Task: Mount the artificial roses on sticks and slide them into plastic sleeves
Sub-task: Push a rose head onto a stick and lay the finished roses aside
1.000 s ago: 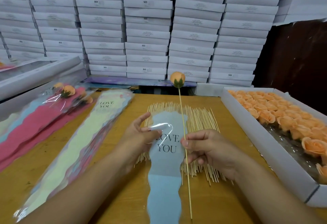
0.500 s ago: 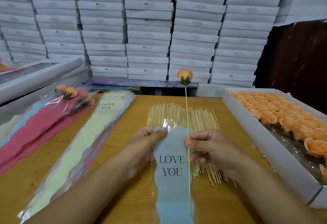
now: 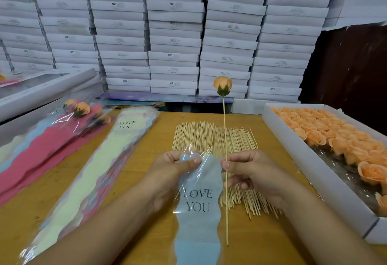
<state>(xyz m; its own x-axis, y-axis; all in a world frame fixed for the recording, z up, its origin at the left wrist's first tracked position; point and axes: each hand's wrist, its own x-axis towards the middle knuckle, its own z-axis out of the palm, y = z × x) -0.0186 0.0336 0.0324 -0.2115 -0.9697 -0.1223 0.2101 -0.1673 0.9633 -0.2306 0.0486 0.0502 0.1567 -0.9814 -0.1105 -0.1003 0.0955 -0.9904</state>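
While your left hand [image 3: 178, 165] pinches the top edge of the blue sleeve [image 3: 198, 197], thumb pressed flat on the film, your right hand [image 3: 249, 169] holds the stick [image 3: 225, 181] between thumb and forefinger, roughly upright, with the peach rose [image 3: 222, 84] riding high above the table [image 3: 129, 202]. That's the whole picture from the head camera, the only view here. The stick stands just beside the sleeve's right edge, its bare lower tip down past the "LOVE YOU" print, not yet inside as far as I can tell. So the job now looks like opening that mouth. Rub the two layers apart with your left thumb until you see a clear gap, then feed the bare end in first and let the stick run straight down the middle. Keep it parallel to the sleeve, or the point may snag or pierce the film. The spare sticks [image 3: 213, 137] lie under your hands, the tray of roses [image 3: 314, 156] to your right, finished sleeves [image 3: 62, 130] on your left.
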